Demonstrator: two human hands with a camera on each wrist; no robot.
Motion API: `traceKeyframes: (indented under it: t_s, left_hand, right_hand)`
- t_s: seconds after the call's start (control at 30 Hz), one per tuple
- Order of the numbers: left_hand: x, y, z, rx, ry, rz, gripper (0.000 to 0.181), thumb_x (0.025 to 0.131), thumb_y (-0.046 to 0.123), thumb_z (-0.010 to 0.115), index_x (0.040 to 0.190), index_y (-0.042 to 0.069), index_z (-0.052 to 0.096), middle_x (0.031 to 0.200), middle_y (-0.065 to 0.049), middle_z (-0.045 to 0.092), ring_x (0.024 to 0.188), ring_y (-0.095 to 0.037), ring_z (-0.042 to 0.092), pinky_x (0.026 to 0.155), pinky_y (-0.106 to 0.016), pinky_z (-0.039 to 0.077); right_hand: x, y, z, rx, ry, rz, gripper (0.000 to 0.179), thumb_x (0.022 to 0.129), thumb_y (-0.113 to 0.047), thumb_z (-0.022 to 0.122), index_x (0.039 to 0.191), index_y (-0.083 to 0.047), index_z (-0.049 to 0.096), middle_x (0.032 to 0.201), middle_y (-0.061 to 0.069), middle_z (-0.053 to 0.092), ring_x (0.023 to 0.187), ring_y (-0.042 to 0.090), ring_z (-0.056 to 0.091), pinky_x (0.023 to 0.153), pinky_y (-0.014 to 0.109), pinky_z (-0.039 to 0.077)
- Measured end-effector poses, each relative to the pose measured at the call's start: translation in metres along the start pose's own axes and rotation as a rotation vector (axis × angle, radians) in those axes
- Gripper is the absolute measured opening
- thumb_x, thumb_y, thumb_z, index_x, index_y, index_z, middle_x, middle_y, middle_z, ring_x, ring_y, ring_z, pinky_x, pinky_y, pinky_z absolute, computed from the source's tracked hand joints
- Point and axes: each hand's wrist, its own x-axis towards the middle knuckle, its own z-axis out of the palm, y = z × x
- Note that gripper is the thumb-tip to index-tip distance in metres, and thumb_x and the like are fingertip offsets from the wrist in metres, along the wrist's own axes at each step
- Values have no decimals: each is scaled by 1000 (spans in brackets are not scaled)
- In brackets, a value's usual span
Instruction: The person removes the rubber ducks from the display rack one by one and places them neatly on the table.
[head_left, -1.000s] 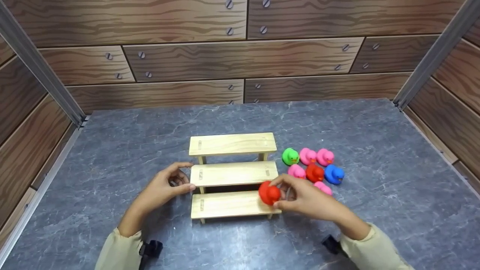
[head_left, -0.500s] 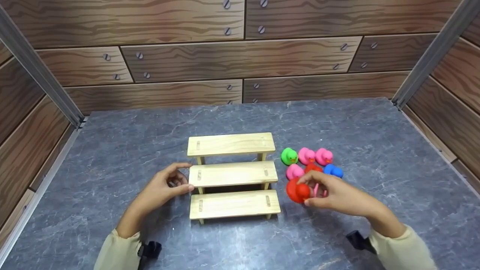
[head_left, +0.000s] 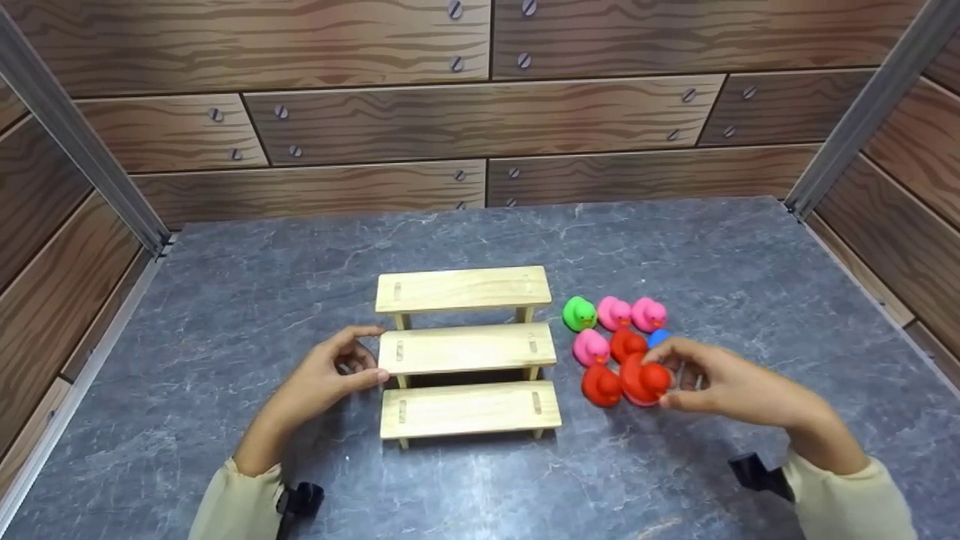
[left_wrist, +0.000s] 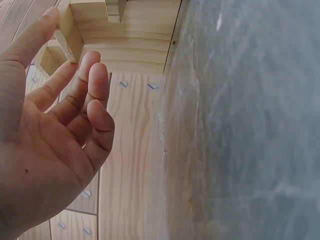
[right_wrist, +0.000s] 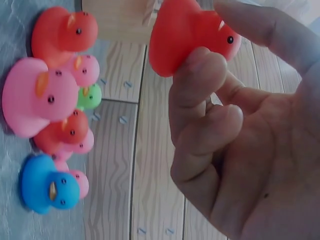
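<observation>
A wooden three-step display stand [head_left: 465, 349] sits in the middle of the table. My left hand [head_left: 334, 367] holds the left end of its middle step, thumb at the front corner and a finger at the back; the left wrist view shows the board's end [left_wrist: 68, 44] between them. My right hand [head_left: 724, 386] pinches a red rubber duck [head_left: 643, 379], raised over the duck group; the right wrist view shows this duck [right_wrist: 187, 35] between thumb and fingers. Just left of it another red duck [head_left: 601, 385] stands on the table. A pink duck [right_wrist: 40, 97] stands below, mostly hidden in the head view.
Behind stand a green duck [head_left: 580, 313], two pink ducks [head_left: 614, 312], another pink duck [head_left: 591, 346], a red duck [head_left: 627, 343] and a blue duck [head_left: 658, 337] partly covered by my hand. Wood-patterned walls [head_left: 375, 120] bound the grey marbled table [head_left: 300, 262].
My right hand has carried the red duck rightward from above the lowest step to over the duck group, uncovering another red duck. My left hand has stayed on the stand.
</observation>
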Motion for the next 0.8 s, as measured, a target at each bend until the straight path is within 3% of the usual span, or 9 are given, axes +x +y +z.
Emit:
traceKeyframes:
  t_s: [0.23, 0.6, 0.8]
  left_hand:
    - [0, 1, 0, 1, 3, -7, 58, 82, 20, 76, 132, 4, 52, 88, -11, 63, 74, -14, 54, 65, -22, 45]
    - [-1, 0, 0, -6, -2, -6, 57, 83, 19, 75, 133, 3, 51, 87, -9, 62, 73, -12, 53, 63, -22, 44]
    - [-1, -1, 0, -4, 1, -11, 57, 83, 19, 76, 132, 3, 52, 87, -9, 62, 73, -13, 54, 64, -22, 45]
  right_hand:
    - [-11, 13, -14, -30, 31, -10, 28, 88, -9, 67, 114, -6, 56, 93, 5, 54, 77, 5, 50, 61, 23, 46]
    - [-22, 37, -29, -41, 15, -38, 26, 88, -5, 65, 113, -6, 56, 94, 0, 57, 80, 5, 54, 63, 23, 47]
    - [-24, 44, -32, -18, 1, 8, 28, 89, -5, 65, 115, -4, 56, 96, 3, 57, 82, 3, 54, 64, 22, 48]
